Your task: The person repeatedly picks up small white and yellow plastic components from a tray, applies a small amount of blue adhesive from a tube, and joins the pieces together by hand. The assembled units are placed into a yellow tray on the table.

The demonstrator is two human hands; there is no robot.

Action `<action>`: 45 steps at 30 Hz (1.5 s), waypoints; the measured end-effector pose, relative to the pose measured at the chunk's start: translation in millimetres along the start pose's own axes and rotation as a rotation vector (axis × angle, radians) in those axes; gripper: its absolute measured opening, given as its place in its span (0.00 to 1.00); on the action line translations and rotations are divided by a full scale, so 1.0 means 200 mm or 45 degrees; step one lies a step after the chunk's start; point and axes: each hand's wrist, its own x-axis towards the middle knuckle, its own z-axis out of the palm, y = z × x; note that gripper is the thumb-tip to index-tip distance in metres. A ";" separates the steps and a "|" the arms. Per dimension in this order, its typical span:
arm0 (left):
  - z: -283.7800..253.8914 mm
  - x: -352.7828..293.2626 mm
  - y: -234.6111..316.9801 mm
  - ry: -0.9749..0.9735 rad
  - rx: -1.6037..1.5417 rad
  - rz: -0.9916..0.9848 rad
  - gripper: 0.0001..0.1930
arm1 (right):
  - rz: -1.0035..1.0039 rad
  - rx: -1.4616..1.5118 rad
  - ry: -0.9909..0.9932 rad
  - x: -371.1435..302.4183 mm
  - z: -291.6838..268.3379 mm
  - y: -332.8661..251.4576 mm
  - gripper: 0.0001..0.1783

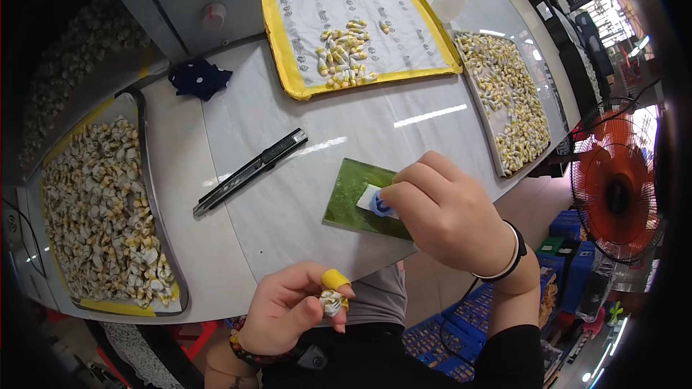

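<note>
My left hand (288, 310) is closed near the table's front edge, pinching a small white and yellow piece (332, 303). A yellow band (334, 279) wraps one of its fingertips. My right hand (450, 216) bends down over a green rectangular plate (349, 191), its fingers pressed together. Under those fingertips lies a small white pad (367, 197), with a blue bit (379, 204) on it or at the fingers. What the right fingers pinch is hidden. A black utility knife (252, 171) rests to the left of the plate.
A yellow-edged tray (292, 86) at the back carries several small pieces. Heaped trays of similar pieces stand left (144, 202) and right (497, 151). A dark cloth (200, 79) and a clear bottle (450, 3) lie farther back. An orange fan (616, 180) stands right of the table.
</note>
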 end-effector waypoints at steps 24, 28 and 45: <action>0.03 0.05 0.05 -0.166 -0.308 -0.329 0.13 | -0.301 0.763 0.532 -0.04 0.02 -0.15 0.09; 0.03 0.06 0.06 -0.209 -0.419 -0.477 0.11 | -0.425 0.703 0.517 -0.02 0.00 -0.14 0.08; 0.09 0.05 0.10 -0.165 -0.112 -0.329 0.10 | -0.377 0.808 0.458 -0.04 -0.01 -0.15 0.10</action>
